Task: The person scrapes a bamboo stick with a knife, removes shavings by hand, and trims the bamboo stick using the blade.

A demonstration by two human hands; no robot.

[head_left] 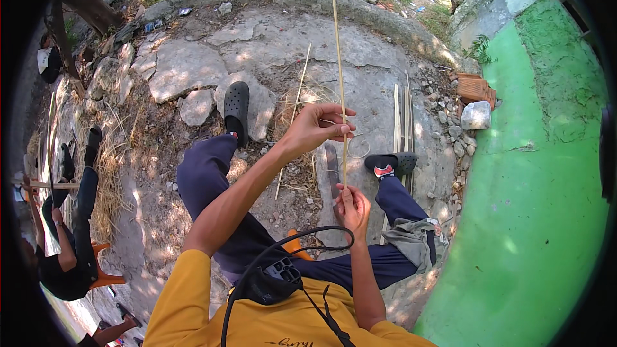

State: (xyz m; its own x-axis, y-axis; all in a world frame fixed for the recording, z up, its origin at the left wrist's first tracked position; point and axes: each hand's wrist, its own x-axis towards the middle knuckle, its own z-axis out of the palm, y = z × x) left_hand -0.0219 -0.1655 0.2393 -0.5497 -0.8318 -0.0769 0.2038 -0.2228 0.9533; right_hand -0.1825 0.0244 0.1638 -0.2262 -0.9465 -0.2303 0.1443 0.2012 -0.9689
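Observation:
A long, thin, pale strip that looks like split bamboo (340, 58) stands almost upright before me, its top running out past the upper edge. My left hand (321, 127) pinches it partway up between thumb and fingers. Lower down, my right hand (353, 212) closes on its bottom end. Beside the strip is a dark, flat, blade-like piece (332, 167); its lower part goes behind my right hand, and I cannot tell whether it is held or lies there. Another pale strip (295, 106) lies on the ground left of my left hand.
Several pale strips (405, 112) lie by my right shoe (392, 164). A grey cloth (411, 241) drapes my right leg. At right stand a green wall (514, 218), orange bricks (474, 88) and a whitish stone (476, 115). A person (67, 263) sits on an orange stool (103, 266) at left.

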